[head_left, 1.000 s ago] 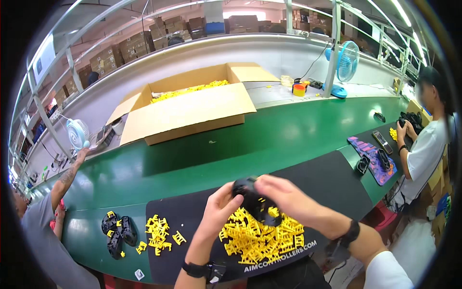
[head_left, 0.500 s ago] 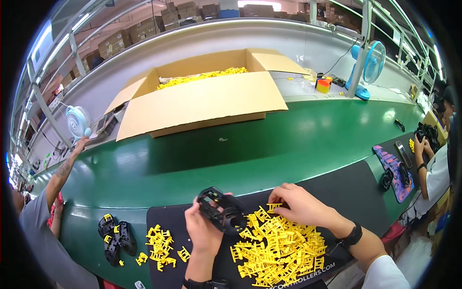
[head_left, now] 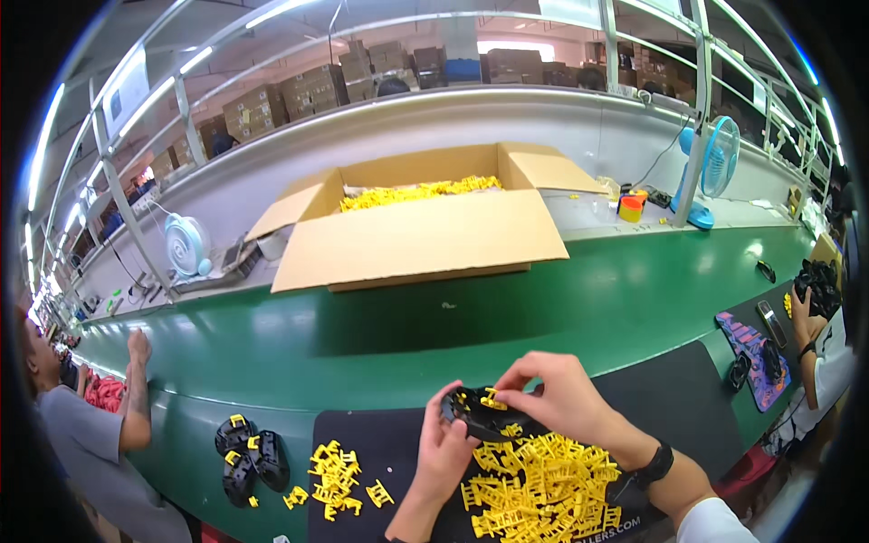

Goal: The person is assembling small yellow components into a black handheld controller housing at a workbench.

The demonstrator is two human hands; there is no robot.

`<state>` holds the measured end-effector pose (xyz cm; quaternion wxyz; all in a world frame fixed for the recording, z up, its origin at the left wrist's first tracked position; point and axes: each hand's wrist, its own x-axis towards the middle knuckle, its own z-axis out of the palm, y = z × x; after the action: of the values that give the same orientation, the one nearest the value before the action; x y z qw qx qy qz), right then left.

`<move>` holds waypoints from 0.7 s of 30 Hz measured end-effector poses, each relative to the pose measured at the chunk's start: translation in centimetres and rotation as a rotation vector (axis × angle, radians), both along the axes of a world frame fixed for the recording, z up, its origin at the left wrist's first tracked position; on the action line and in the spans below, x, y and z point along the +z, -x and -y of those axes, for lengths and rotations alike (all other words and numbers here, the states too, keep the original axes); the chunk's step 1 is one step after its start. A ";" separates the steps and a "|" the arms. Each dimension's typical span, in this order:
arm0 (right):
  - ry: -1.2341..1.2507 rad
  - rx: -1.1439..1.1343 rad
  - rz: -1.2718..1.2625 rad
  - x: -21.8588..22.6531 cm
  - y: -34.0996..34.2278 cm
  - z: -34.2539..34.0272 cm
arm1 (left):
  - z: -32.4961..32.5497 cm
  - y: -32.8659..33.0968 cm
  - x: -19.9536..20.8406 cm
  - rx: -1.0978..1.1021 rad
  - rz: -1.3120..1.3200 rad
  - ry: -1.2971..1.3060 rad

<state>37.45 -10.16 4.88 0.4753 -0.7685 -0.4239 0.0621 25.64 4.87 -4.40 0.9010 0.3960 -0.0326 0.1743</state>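
Gripping a black shell (head_left: 486,428) by its side, the left hand (head_left: 442,452) holds it tilted above the dark mat (head_left: 665,389), near the front edge of the green surface (head_left: 389,371). The right hand (head_left: 566,398) pinches a yellow clip (head_left: 491,399) between thumb and fingers at the shell's open hollow; whether the clip is seated cannot be told. Just below both hands, a large heap (head_left: 543,493) of yellow clips lies on the mat. Left of it are a smaller heap (head_left: 335,480) and, between the two, a lone clip (head_left: 379,493). Beyond the mat's left edge, several black shells (head_left: 237,466) sit together on the surface, with yellow clips on them. Toward the far side stands an open carton (head_left: 416,240) holding more yellow pieces. One co-worker (head_left: 81,443) is at the left, forearm raised over the surface; another, at the far right, has a hand (head_left: 804,321) beside a pile of black parts (head_left: 817,288).
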 end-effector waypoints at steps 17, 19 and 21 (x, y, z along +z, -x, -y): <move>-0.106 0.007 0.238 -1.2 0.2 -1.6 | -0.4 -0.1 -0.1 0.037 -0.079 -0.104; -0.101 -0.011 0.255 -1.3 0.6 -1.4 | 0.0 -0.2 0.5 0.034 -0.044 -0.039; -0.115 -0.014 0.220 -1.4 0.6 -1.4 | -0.1 -0.3 0.3 0.027 -0.024 -0.060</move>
<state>36.86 -8.71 3.50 0.4696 -0.7450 -0.4711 -0.0506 25.95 4.95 -4.10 0.8865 0.4254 -0.0216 0.1807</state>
